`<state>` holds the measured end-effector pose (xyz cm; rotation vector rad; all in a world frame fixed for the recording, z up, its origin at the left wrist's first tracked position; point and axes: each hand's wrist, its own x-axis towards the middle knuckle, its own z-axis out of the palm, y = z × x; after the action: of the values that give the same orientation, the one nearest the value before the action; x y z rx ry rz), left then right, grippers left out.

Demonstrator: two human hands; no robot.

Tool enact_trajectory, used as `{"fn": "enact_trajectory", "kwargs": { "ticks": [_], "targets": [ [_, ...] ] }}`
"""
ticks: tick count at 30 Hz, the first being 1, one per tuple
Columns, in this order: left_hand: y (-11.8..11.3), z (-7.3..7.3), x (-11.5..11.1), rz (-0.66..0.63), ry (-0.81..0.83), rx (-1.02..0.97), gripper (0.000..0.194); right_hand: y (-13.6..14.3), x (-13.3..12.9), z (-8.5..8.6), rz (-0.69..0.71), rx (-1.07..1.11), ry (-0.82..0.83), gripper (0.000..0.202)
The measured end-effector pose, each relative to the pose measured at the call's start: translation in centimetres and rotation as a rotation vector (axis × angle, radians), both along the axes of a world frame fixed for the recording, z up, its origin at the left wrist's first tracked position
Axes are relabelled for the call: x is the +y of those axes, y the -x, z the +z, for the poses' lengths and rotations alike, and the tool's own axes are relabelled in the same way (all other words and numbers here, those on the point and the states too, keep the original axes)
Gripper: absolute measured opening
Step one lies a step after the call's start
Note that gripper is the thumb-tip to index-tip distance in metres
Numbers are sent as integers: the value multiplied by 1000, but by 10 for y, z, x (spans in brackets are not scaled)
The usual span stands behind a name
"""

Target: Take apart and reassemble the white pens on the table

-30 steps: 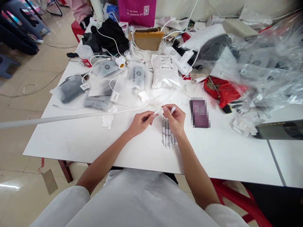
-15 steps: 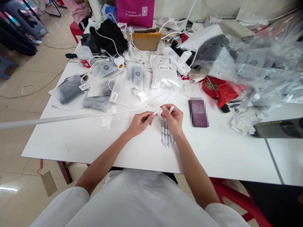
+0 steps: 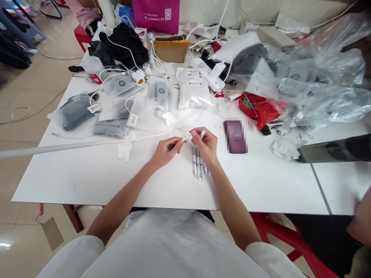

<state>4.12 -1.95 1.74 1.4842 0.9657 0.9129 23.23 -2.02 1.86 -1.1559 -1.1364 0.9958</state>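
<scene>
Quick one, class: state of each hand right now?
Left hand: closed, pinching a slim white rod.
Right hand: closed, holding a white-ended piece, probably a pen part.

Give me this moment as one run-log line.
left hand: fingers on slim white piece | right hand: fingers at its other end, white item in grip | pens: on table beside right hand

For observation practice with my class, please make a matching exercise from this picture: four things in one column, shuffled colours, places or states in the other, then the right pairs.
Things
1. Left hand
2. Pens
3. Printed bag
4. Cardboard box

Descriptions
A. Magenta
B. Pinching a slim white item
C. Brown
D. Lying side by side on the table

Right pairs: 1-B; 2-D; 3-A; 4-C
</scene>
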Motion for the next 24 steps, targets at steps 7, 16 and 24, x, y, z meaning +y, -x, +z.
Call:
{"fn": "enact_trajectory", "kwargs": {
  "ticks": [7, 16, 24],
  "targets": [
    [0, 0, 1, -9, 1, 2, 46, -1, -3, 3, 49, -51, -21, 37],
    [1, -2, 2, -8, -11, -40, 45, 7, -1, 2, 146, 178, 5, 38],
    [0, 0, 1, 4, -32, -2, 46, 5, -2, 5, 176, 170, 35, 39]
  ]
}}
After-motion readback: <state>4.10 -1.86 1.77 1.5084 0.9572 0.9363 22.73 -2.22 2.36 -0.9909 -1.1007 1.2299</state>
